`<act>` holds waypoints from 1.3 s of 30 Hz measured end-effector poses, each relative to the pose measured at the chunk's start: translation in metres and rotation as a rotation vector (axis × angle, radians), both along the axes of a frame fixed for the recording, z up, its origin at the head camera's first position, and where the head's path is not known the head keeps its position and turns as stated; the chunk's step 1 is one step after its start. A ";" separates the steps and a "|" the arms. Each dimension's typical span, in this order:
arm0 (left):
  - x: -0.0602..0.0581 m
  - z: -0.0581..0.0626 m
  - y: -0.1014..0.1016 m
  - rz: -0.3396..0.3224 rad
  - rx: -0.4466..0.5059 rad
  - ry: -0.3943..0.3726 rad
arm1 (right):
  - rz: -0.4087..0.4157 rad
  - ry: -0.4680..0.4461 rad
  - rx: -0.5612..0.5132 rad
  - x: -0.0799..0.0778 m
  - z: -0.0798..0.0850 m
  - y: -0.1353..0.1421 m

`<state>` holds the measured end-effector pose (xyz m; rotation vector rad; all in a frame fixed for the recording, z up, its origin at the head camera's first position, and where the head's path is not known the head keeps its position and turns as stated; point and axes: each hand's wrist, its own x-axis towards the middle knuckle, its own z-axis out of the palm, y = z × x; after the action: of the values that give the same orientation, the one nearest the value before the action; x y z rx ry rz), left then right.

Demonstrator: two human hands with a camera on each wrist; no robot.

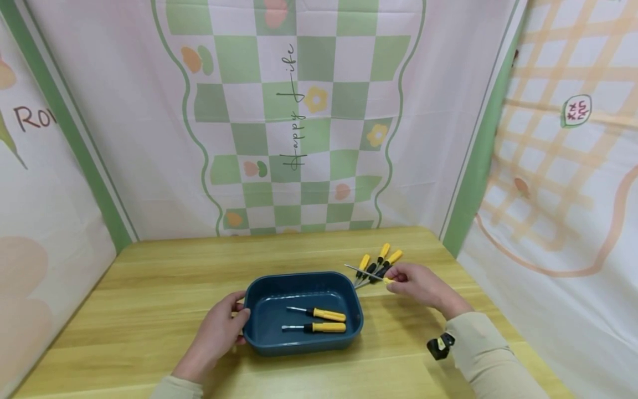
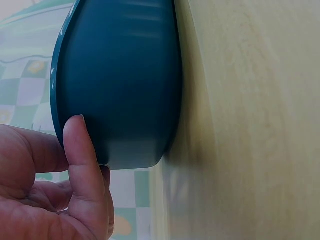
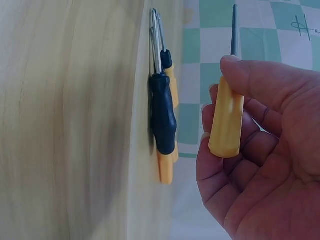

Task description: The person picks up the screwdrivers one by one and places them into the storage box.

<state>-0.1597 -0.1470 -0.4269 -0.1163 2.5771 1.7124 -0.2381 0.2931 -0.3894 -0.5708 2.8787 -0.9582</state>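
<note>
My left hand [image 1: 216, 331] grips the left end of a dark blue rectangular tray [image 1: 299, 348], its thumb at the rim. Inside the tray lie two screwdrivers with yellow and black handles, one [image 1: 328, 315] behind the other [image 1: 329, 327], tips to the left. To the right of the tray my right hand [image 1: 417, 285] holds a screwdriver [image 3: 227, 117] by its yellow handle, thumb near the shaft, above the table. Its shaft points left in the head view. Just beyond it, several screwdrivers [image 1: 384, 252] lie in a loose pile, one with an all-black grip [image 3: 162, 115] in the right wrist view.
The wood-grain table [image 1: 164, 288] carries the tray and pile. Printed cloth with green checks [image 1: 314, 133] hangs at the back, with more cloth at both sides. A small black device [image 1: 441, 346] is at the right wrist.
</note>
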 end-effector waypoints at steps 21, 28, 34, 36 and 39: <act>0.000 -0.001 0.000 -0.009 -0.003 0.028 | 0.024 -0.024 -0.027 0.001 0.011 -0.019; 0.000 -0.002 0.000 -0.001 0.003 0.045 | 0.030 -0.010 -0.012 0.003 0.015 -0.025; 0.001 -0.001 0.000 -0.001 0.006 0.041 | 0.048 0.003 -0.016 0.004 0.017 -0.029; 0.001 -0.001 0.000 -0.001 0.005 0.040 | 0.052 0.001 -0.024 0.004 0.019 -0.030; 0.001 -0.001 0.001 -0.003 0.005 0.040 | 0.065 0.007 -0.030 0.005 0.020 -0.032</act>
<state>-0.1589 -0.1464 -0.4280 -0.0792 2.5999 1.7372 -0.2334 0.2611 -0.3692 -0.6678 2.8374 -0.9930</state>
